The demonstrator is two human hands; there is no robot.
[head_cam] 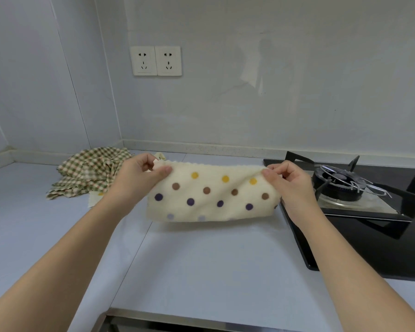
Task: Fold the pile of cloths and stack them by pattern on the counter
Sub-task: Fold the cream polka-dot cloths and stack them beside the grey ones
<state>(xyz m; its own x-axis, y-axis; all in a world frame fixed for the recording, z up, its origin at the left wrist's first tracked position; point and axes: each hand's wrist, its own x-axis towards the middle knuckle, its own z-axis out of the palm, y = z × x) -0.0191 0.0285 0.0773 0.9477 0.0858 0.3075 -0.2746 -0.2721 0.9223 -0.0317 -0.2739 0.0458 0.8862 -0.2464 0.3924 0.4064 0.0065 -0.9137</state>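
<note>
A soft cream polka-dot cloth [211,197] with a scalloped top edge hangs mid-frame above the grey counter [201,264], long axis left to right. The left hand [143,174] and right hand [289,182] each pinch an upper corner. Rumpled green checked cloths [89,172] lie at centre left.

Bare counter [201,259] between checked cloths [89,173] and stove [359,202]

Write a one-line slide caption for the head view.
Both hands, left hand and right hand, pinch the top corners of a polka-dot cloth above the counter, gingham cloths piled behind.
</note>
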